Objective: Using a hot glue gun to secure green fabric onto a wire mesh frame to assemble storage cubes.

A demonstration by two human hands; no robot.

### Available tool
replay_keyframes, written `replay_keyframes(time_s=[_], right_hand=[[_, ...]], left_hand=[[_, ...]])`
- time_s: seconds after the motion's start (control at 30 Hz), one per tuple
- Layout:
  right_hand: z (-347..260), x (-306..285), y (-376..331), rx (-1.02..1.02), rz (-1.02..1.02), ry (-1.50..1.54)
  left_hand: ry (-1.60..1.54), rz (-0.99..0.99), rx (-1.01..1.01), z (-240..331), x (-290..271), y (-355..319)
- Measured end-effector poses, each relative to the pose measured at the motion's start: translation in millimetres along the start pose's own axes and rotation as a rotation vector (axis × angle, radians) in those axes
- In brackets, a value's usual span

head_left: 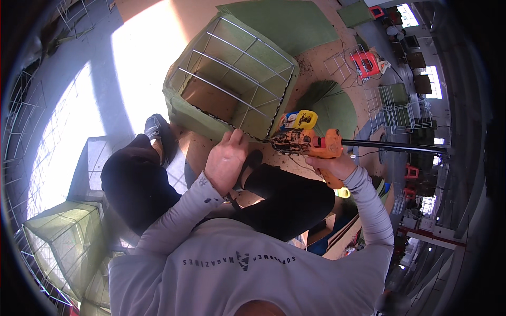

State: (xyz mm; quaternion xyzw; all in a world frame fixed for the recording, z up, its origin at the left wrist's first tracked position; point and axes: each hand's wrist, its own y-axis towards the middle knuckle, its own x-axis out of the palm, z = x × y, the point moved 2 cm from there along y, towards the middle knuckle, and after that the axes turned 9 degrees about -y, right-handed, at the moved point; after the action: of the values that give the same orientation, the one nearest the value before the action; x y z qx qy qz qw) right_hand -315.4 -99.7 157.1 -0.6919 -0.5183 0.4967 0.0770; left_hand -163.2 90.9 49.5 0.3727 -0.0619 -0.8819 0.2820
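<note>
A wire-frame box covered in green sheet material [197, 122] stands before me, its barred open side facing up. Along its near and right rims runs a dark bead that looks like glue. My left hand [226, 160] is closed, fingertips pinching the green cover at the near rim. My right hand [336, 164] grips an orange glue gun [327, 145] smeared with black. From the gun's back a long black glue stick [392, 145] points right. The gun's nozzle reaches the near right corner of the box, close to my left fingertips; its very tip is hard to make out.
Green sheets [287, 23] lie beyond the box, and a dark green piece [332, 108] lies at its right. A yellow-handled container [303, 120] stands behind the gun. Red stools [365, 64] and wire frames [398, 110] stand farther right. Another green-covered frame [63, 242] is at lower left.
</note>
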Motion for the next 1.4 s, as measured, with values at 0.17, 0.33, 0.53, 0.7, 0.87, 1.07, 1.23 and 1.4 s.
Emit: replay_keyframes(time_s=[0.17,0.33,0.53,0.7,0.87,1.07,1.23,1.4], right_hand=[[-8,-2,3,0.072,-0.055,0.044],[-17,-6,7,0.087,-0.059,-0.006],[-22,-17,17,0.124,-0.159,-0.125],[-27,-19,27,0.145,-0.202,-0.182],[-20,-25,33,0.073,-0.212,-0.071],[-28,-7,37,-0.115,-0.198,0.426],[-20,20,48,-0.196,-0.203,0.607],[-35,34,59,-0.323,-0.197,0.606]], left_hand=[[0.013,-0.036,0.030,-3,-2,-1],[0.024,-0.020,0.045,-3,1,-2],[0.004,-0.037,0.051,0,-4,2],[-0.021,-0.058,0.035,-2,-4,2],[-0.011,-0.069,-0.018,-9,-13,4],[0.096,0.025,-0.076,-33,-41,7],[0.223,-0.080,-0.027,-43,-62,6],[0.003,-0.165,-0.080,-65,-92,24]])
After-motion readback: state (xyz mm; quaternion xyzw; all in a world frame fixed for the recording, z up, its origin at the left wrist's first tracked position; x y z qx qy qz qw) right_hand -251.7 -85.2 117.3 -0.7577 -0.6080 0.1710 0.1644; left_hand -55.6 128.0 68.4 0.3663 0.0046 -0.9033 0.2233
